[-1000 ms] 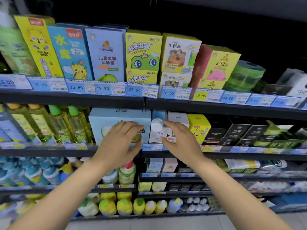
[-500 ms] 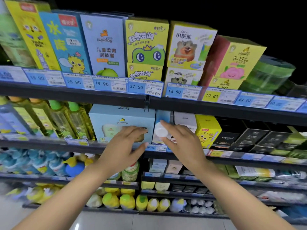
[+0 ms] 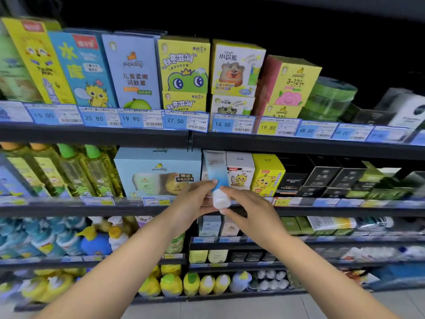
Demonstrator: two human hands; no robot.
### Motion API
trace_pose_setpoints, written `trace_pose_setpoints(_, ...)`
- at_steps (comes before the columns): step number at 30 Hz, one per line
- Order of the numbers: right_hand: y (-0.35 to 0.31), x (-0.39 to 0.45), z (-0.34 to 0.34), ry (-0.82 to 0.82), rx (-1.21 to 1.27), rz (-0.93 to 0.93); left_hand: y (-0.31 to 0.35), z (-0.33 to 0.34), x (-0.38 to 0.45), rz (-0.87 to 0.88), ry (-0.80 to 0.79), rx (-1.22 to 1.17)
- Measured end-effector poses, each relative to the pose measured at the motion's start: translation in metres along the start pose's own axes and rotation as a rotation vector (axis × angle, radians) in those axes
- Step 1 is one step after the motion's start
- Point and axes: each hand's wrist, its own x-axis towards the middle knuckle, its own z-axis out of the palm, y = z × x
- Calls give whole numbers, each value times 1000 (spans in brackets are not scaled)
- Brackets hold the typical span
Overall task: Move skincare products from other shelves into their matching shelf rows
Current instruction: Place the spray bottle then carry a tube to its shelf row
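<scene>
A blue-and-white tube (image 3: 217, 173) with a white cap stands cap-down at the front of the second shelf (image 3: 69, 207), between a pale blue pipidog box (image 3: 156, 171) and a white carton (image 3: 240, 168). My right hand (image 3: 249, 209) pinches the white cap from the right and below. My left hand (image 3: 195, 201) holds the tube's lower part from the left, its fingertips on the blue body. The tube leans out past the shelf edge.
A yellow carton (image 3: 266, 174) and black boxes (image 3: 322, 178) fill the same shelf to the right, yellow-green bottles (image 3: 76, 173) to the left. Tall boxes line the top shelf (image 3: 299, 146) behind price tags. Lower shelves hold bottles and tubes.
Both hands have closed in on the tube. It has come forward and down out of its slot, from behind the shelf edge to in front of it. The camera has moved closer.
</scene>
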Motion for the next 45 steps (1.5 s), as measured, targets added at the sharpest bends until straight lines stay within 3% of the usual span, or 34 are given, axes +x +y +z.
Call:
trace_pose_setpoints(4, -11, -12, -10, 19, 172, 191, -4, -2, -17, -3, 43, 84)
trace_pose_setpoints(10, -33, -33, -14, 27, 358, 450, -12, -17, -70, 129, -104, 301)
trace_pose_setpoints(16, -77, -77, 6, 20, 544, 476, -41, -37, -109, 262, -288, 511)
trace_pose_setpoints(21, -99, -122, 14, 152, 615, 555, -67, -27, -136, 327, -386, 630)
trace_pose_setpoints(26, -102, -164, -25, 254, 507, 557, -64, 5, -154, 498, -349, 901)
trace_pose_setpoints(32, -76, -222, -117, 428, 436, 557, -34, 87, -170, 891, -264, 1214)
trace_pose_setpoints(39, -40, -320, -255, 629, 265, 548, -27, 257, -198, 1298, -258, 1310)
trace_pose_setpoints(45, -6, -395, -356, 769, 165, 563, -35, 398, -216, 1427, -321, 1259)
